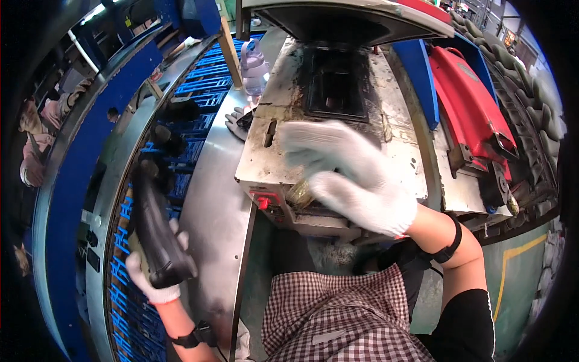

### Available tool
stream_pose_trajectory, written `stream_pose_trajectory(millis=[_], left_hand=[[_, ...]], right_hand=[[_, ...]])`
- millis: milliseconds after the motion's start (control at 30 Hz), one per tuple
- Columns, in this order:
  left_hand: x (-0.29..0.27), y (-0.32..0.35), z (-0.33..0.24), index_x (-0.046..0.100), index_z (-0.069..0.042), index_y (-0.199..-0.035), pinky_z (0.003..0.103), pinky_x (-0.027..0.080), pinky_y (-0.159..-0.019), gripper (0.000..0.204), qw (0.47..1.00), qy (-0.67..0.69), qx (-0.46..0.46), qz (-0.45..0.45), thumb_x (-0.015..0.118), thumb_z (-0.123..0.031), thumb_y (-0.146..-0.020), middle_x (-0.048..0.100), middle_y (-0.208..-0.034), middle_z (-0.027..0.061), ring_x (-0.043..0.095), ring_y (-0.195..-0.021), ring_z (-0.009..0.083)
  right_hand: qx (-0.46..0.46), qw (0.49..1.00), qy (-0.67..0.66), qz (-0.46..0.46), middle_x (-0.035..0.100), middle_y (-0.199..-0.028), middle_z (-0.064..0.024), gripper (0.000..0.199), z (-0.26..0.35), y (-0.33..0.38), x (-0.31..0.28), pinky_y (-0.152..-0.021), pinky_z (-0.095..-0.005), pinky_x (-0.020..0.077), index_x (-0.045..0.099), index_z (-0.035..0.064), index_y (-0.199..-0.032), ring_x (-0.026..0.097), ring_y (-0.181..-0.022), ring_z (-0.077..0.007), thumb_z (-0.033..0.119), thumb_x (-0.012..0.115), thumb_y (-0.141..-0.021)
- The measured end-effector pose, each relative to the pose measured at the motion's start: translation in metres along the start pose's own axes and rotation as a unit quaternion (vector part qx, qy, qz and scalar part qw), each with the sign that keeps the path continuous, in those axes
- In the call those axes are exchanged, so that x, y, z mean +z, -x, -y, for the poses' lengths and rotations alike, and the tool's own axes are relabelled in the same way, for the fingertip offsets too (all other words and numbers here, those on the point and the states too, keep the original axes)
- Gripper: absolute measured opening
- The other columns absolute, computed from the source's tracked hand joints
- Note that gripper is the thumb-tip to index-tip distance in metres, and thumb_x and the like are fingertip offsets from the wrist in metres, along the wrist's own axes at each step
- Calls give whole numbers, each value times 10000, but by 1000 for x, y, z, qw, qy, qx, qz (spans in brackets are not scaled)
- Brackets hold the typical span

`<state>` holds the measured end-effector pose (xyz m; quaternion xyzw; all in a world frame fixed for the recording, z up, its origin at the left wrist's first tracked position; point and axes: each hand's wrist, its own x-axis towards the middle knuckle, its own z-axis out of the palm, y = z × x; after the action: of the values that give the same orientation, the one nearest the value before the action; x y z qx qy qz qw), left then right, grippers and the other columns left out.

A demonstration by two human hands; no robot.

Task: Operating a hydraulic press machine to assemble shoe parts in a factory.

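On the left, my left hand [149, 289], in a white glove, is closed around a black leather shoe [158, 232]. The shoe is tilted with its far end over the blue wire racks [199, 78] of a conveyor line. My right hand [356, 178], also gloved in white and slightly blurred, hovers over the front of a worn whitish machine [259, 154]. Its fingers stretch out to the left, apart from the thumb, with nothing seen in them. Just below the thumb is a yellowish taped handle [300, 194], partly hidden; I cannot tell whether they touch.
A raised hood [350, 21] overhangs the machine's dark recessed plate [338, 90]. A red switch [263, 202] is on its front. Beside it, a metal table [217, 187] bears a grey glove [236, 122] and a water bottle [254, 72]. A red machine [467, 108] stands right. People work far left.
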<state>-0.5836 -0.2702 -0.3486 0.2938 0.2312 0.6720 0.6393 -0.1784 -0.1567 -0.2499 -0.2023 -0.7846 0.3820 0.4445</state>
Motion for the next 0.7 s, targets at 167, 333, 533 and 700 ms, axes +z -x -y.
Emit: stream_pose_trajectory(millis=[167, 333, 533, 700], left_hand=[[109, -86, 53, 476, -9, -1510, 507, 453, -1172, 716, 997, 48, 5, 55, 629, -417, -941, 570, -1467, 223, 589, -1330, 348], [195, -154, 83, 588, -25, -1404, 435, 519, -1083, 526, 981, 88, -87, 147, 539, -374, -1013, 690, -1318, 149, 679, -1172, 282], [223, -206, 104, 557, -43, -1369, 445, 420, -1160, 437, 972, -203, -56, 107, 588, -335, -1045, 612, -1401, 141, 585, -1295, 292], [258, -202, 51, 464, 32, -1529, 372, 424, -1127, 669, 866, -418, 196, 194, 649, -340, -1004, 624, -1424, 138, 591, -1287, 222]], right_hand=[[147, 987, 19, 54, 331, -1634, -320, 919, -3, -27, 21, -1230, -386, 326, 190, -45, -1637, 442, -1467, -370, 509, 586, -1021], [256, 943, -194, -85, 546, -1460, -205, 952, 25, -34, 2, -957, -399, 536, 124, -20, -1648, 600, -1253, -273, 460, 624, -996], [376, 851, -287, -228, 732, -965, -63, 431, -27, -47, -90, -515, -316, 509, 633, 124, -1090, 711, -770, -188, 526, 622, -936], [401, 881, -94, -232, 747, -995, -83, 535, -54, -69, -151, -522, -302, 499, 668, 99, -1152, 737, -790, -204, 579, 598, -928]])
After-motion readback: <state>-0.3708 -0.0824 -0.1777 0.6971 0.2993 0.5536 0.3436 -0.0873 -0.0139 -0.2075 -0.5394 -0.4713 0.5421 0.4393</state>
